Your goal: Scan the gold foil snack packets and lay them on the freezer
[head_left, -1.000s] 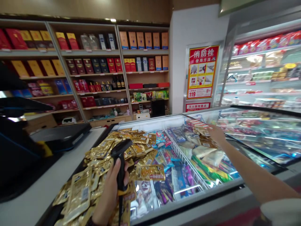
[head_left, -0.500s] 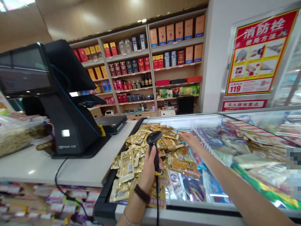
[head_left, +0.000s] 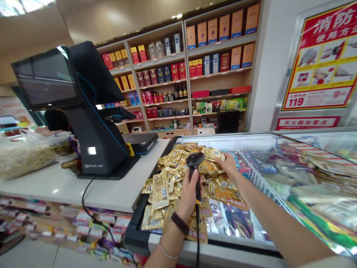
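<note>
The left hand (head_left: 191,188) is wrapped around the handle of a black scanner (head_left: 196,162), thumb up along its back, and the right hand (head_left: 229,164) pinches the edge of a gold packet (head_left: 212,153); the two hands are near each other but apart. That packet lies at the right fingertips, just right of the scanner's head. A dark bead bracelet (head_left: 180,223) circles the left wrist, with a thin silver bracelet (head_left: 167,250) further down the arm, and a black cable (head_left: 198,232) hangs from the scanner below the left hand. A heap of gold packets (head_left: 160,191) spreads around and beyond the left hand, at the left end of a freezer (head_left: 164,241). Right of the right hand, a white wire divider (head_left: 258,182) runs through the freezer, with bagged goods (head_left: 306,195) on its far side. Left of the hands is a counter (head_left: 119,193) bearing a black till (head_left: 97,137) and a clear bag (head_left: 28,154). Well beyond the hands stand shelves (head_left: 220,82) of boxes, and a red and yellow poster (head_left: 325,63) is up to the right.
</note>
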`<state>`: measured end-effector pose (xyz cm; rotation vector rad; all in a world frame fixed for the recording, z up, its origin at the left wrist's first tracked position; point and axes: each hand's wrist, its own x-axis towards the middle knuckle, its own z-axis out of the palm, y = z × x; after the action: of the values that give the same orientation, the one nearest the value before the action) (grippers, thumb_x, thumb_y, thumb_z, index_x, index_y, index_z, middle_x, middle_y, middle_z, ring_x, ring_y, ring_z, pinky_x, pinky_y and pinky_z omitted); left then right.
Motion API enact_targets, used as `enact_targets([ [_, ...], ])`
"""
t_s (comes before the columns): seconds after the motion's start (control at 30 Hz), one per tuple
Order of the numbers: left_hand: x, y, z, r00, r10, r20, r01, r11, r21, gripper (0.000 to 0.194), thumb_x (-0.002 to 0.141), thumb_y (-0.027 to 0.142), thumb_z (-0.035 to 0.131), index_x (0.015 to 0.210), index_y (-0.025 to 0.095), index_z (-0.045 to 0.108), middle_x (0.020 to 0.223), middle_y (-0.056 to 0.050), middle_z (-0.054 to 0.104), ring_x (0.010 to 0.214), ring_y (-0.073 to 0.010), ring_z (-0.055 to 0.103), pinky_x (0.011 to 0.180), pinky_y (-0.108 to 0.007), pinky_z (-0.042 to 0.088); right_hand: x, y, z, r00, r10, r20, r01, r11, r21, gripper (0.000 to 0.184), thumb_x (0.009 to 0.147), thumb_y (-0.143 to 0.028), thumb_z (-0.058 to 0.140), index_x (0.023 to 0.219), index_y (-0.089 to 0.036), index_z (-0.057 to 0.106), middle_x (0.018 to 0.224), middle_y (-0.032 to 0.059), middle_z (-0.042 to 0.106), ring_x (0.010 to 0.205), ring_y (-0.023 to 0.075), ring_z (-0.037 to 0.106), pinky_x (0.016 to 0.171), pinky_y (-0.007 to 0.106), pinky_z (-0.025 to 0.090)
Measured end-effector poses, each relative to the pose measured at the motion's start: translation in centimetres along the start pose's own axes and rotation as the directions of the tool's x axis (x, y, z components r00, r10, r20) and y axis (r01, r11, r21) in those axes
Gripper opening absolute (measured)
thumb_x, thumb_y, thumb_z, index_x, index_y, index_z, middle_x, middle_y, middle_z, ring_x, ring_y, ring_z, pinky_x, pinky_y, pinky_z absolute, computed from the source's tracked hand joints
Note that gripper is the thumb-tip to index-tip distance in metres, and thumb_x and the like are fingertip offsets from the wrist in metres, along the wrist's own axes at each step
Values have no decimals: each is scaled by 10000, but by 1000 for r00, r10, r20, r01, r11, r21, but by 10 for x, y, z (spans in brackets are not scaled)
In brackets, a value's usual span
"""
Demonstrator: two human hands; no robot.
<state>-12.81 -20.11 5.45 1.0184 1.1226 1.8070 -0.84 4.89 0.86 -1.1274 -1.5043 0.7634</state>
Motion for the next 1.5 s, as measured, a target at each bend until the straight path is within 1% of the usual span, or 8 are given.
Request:
enact_targets([
  [0.1, -3, 4, 1, 1000, -13, 28, 12, 1000, 15, 753, 820, 932, 804, 949, 255, 501, 810, 66, 617, 469, -57, 491, 470, -234, 342, -11, 1, -18, 997, 71, 0, -69, 974, 214, 457, 623, -452, 941, 953, -269, 684, 937, 43, 765, 1010, 354, 776, 1022, 615, 674],
  [0.2, -7, 10, 2, 998, -15, 67, 12, 999, 50, 744, 820, 918, 818, 939, 252, 509, 810, 68, 608, 471, -56, 496, 474, -232, 356, -24, 4, -37, 988, 151, -9, -128, 866, 484, 597, 595, -391, 958, 1081, -311, 620, 1065, 22, 768, 1060, 333, 803, 939, 585, 735],
  [0.3, -10, 15, 3, 993, -7, 116, -3, 996, 85, 720, 835, 899, 819, 938, 248, 529, 803, 67, 601, 464, -56, 498, 463, -230, 342, -36, 7, -46, 981, 167, 94, -190, 784, 591, 563, 640, -358, 944, 1094, -327, 613, 1139, 9, 803, 1134, 304, 822, 960, 555, 748],
  [0.43, -12, 15, 3, 983, -31, 181, 9, 993, 118, 670, 881, 859, 806, 983, 236, 582, 810, 58, 615, 462, -58, 501, 452, -228, 329, -41, 14, -40, 967, 76, 243, -214, 759, 615, 466, 700, -425, 970, 1060, -301, 702, 1161, 27, 841, 1195, 305, 821, 1000, 568, 740],
  [0.67, -11, 9, 4, 978, -62, 198, 34, 990, 139, 704, 858, 884, 812, 978, 231, 577, 797, 63, 613, 464, -62, 507, 439, -221, 351, -30, 29, -19, 976, 108, 187, -200, 784, 588, 459, 732, -544, 960, 1048, -296, 740, 1026, 16, 821, 1081, 287, 833, 1059, 618, 716],
  [0.97, -12, 10, 6, 974, -96, 203, 76, 991, 107, 712, 828, 875, 846, 952, 227, 580, 789, 58, 624, 460, -66, 516, 426, -225, 342, -41, 16, -38, 951, 21, 309, -207, 787, 582, 435, 783, -487, 963, 1114, -335, 726, 1172, 14, 837, 1246, 314, 805, 1180, 617, 655],
  [1.23, -12, 11, 7, 974, -93, 208, 72, 992, 105, 710, 834, 873, 839, 960, 226, 574, 791, 54, 627, 460, -69, 516, 434, -229, 339, -41, 18, -39, 952, -1, 306, -183, 800, 571, 499, 770, -581, 979, 1140, -345, 741, 1199, 12, 836, 1253, 315, 800, 1183, 629, 643],
  [1.5, -13, 10, 5, 973, -91, 212, 71, 992, 100, 688, 849, 867, 825, 950, 240, 559, 779, 66, 615, 460, -72, 500, 421, -237, 364, -44, 12, -39, 952, 63, 300, -241, 760, 604, 430, 790, -419, 951, 1141, -335, 718, 1146, -13, 854, 1232, 297, 812, 1199, 589, 635],
])
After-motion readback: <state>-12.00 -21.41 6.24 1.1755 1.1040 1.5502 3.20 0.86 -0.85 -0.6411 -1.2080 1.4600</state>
